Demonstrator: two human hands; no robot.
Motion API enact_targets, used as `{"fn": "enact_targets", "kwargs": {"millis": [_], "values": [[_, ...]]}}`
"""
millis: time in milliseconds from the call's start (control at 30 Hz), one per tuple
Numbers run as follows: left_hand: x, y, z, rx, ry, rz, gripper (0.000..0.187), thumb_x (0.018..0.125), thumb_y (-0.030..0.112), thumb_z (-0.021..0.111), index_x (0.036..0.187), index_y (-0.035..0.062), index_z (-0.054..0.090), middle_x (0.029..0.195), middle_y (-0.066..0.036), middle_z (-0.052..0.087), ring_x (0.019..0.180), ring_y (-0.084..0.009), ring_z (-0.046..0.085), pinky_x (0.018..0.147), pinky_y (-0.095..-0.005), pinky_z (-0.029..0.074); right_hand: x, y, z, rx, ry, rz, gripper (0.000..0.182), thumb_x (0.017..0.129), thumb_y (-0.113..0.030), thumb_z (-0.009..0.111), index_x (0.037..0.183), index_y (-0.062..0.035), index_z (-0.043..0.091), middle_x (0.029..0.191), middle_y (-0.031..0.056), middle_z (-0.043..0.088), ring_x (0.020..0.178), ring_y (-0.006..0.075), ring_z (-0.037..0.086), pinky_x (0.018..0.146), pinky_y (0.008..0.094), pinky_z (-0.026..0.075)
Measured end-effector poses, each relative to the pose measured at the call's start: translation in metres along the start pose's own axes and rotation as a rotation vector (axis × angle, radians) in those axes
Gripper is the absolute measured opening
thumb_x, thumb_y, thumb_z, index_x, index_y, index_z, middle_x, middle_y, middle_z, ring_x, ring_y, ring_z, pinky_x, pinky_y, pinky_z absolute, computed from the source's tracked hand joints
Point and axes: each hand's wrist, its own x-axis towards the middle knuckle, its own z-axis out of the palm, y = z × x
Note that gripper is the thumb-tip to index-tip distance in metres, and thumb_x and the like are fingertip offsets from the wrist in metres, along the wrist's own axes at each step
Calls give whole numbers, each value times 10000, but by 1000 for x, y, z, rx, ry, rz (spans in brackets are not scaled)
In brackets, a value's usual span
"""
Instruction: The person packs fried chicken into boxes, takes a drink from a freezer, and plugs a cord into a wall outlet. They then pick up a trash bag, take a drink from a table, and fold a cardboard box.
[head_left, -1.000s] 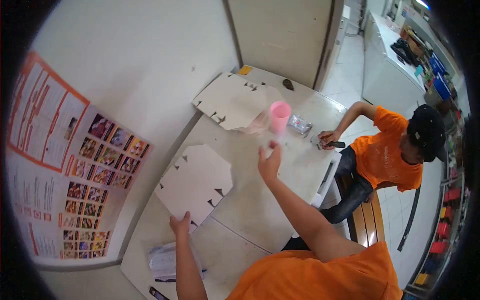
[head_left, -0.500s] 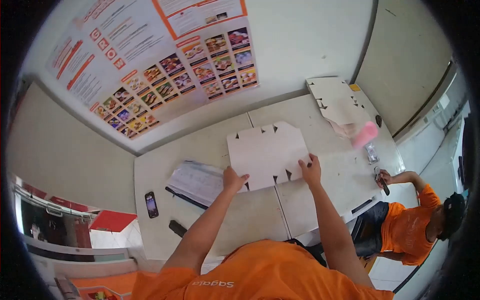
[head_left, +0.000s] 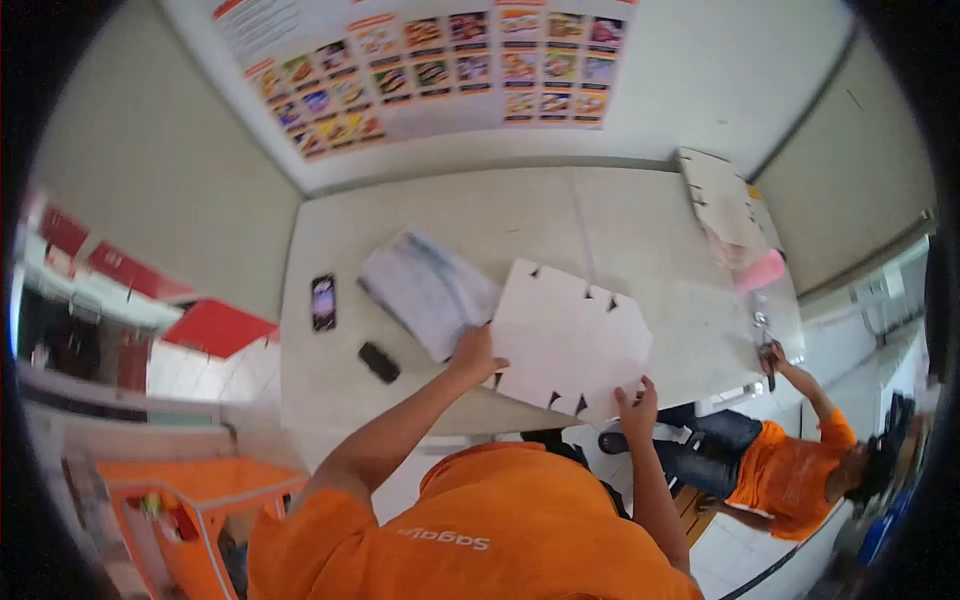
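Observation:
A flat white cardboard sheet (head_left: 570, 335) with slots and dark notches along two edges lies between my hands, near the front edge of the table. My left hand (head_left: 474, 358) grips its left edge, thumb on top. At the lower right corner, my right hand (head_left: 638, 405) pinches the sheet between thumb and fingers. A bundle of printed papers (head_left: 425, 285) rests just left of the sheet, close to my left hand.
Left on the table (head_left: 500, 205) are a phone (head_left: 324, 302) and a small black object (head_left: 379, 362). More notched cardboard (head_left: 715, 195) lies back right, near a pink object (head_left: 762, 270). A seated co-worker's hand (head_left: 773, 356) holds a dark-handled tool at the right edge.
The sheet has been drawn toward me and turned clockwise, both hands still holding it. My view has shifted. The co-worker's hand remains near the right table edge.

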Motion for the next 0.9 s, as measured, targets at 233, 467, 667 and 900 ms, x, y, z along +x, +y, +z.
{"fn": "enact_targets", "kwargs": {"millis": [233, 467, 667, 900], "values": [[6, 2, -84, -111, 308, 251, 506, 807, 257, 755, 1217, 28, 566, 1176, -209, 625, 1175, -421, 554, 984, -503, 464, -39, -30, 6, -301, 178, -295, 899, 745, -406, 846, 1467, -70, 427, 1400, 239, 453, 1250, 436, 468, 1034, 558, 367], [95, -15, -92, 482, -280, 387, 1324, 376, 367, 974, 1523, 126, 358, 1589, -157, 318, 1495, -390, 235, 1130, -677, 286, -60, -75, 42, -706, -193, -647, 999, 679, -541, 828, 1524, -227, 399, 1612, 205, 243, 1479, 469, 192, 1130, 672, 175], [124, -7, -68, 584, -470, 387, 1383, 470, 502, 949, 1557, 28, 237, 1591, -220, 297, 1493, -397, 228, 1240, -459, 210, -44, -46, 17, -680, -92, -745, 1017, 679, -641, 754, 1541, -264, 369, 1619, 145, 268, 1487, 414, 224, 1152, 628, 230], [68, -56, -78, 657, -664, 640, 1345, 340, 441, 995, 1490, 123, 374, 1516, -173, 367, 1424, -382, 306, 1151, -579, 313, -73, -16, -15, -719, -112, -791, 911, 781, -646, 681, 1555, -308, 341, 1657, 123, 205, 1519, 391, 172, 1187, 615, 172]]}}
